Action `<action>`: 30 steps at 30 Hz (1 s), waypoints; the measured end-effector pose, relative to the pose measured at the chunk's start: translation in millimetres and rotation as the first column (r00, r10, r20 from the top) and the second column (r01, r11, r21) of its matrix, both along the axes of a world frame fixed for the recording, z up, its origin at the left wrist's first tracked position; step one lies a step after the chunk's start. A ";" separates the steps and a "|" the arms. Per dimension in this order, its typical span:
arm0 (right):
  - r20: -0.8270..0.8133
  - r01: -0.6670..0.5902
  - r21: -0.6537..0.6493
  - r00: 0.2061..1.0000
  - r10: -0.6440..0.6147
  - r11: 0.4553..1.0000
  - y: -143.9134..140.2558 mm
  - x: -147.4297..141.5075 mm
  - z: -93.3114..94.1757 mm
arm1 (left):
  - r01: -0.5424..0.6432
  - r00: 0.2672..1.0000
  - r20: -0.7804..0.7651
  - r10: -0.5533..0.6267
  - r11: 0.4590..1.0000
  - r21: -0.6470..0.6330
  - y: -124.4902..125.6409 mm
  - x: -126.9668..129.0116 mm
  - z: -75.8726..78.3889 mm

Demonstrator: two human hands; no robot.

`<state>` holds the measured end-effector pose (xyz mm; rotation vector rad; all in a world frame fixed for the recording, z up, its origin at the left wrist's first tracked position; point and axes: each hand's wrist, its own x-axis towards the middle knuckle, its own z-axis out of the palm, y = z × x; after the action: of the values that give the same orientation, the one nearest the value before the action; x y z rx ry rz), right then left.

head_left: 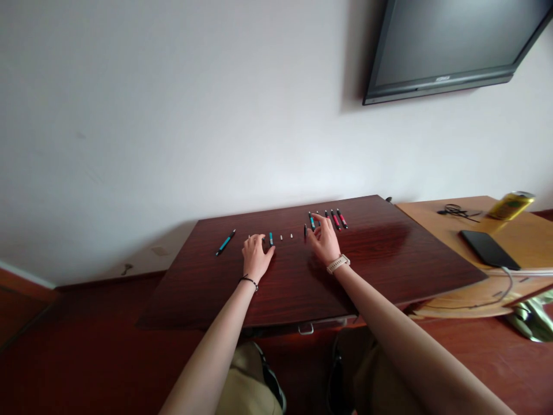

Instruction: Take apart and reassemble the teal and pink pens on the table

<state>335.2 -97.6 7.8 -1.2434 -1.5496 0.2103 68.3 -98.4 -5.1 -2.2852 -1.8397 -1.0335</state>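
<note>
Teal pen barrel (271, 238) points forward beside the left hand (256, 256), right hand (325, 241) farther — both half-curled, grip unclear.

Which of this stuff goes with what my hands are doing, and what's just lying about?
Likely part of the work:
blue pen at the left
blue piece by the left hand
two small white pieces between the hands
red-and-black pens by the right hand

Probably just lying about:
phone with its cable
yellow can
black cord
</note>
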 end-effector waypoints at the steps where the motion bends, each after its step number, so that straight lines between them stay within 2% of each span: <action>1: 0.000 -0.011 -0.012 1.000 0.011 1.000 -3.5 -1.6 1.2 | 0.020 0.999 -0.035 -0.019 1.000 0.016 -2.7 1.8 1.3; 5: -0.004 -0.085 -0.035 0.996 0.085 0.996 -15.7 -6.7 9.4 | 0.170 0.972 -0.172 -0.157 0.984 0.062 -13.8 8.5 7.2; 8: -0.003 -0.107 -0.036 0.994 0.107 0.994 -21.4 -13.3 14.8 | 0.207 0.961 -0.198 -0.194 0.977 0.047 -15.9 10.5 9.1; 14: 0.019 -0.172 -0.074 0.985 0.174 0.982 -23.1 -24.5 15.3 | 0.173 0.942 -0.293 -0.164 0.985 0.007 -12.5 8.9 7.2; 20: -0.068 -0.161 -0.152 0.986 0.152 0.975 -32.6 -26.7 3.2 | 0.105 0.931 -0.347 -0.115 0.993 -0.048 -14.7 8.6 7.3; 25: 0.055 -0.178 -0.207 0.980 0.193 0.962 -40.0 -26.5 -2.9 | 0.043 0.945 -0.322 -0.056 0.998 -0.046 -11.5 6.1 2.7; 30: 0.123 -0.162 -0.247 0.973 0.197 0.955 -41.5 -26.0 4.5 | 0.045 0.957 -0.283 -0.057 0.998 -0.049 -7.1 1.9 -3.0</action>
<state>309.2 -139.1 12.3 -1.3239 -1.8083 0.4408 70.2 -105.5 -8.1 -2.3674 -1.7106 -0.6329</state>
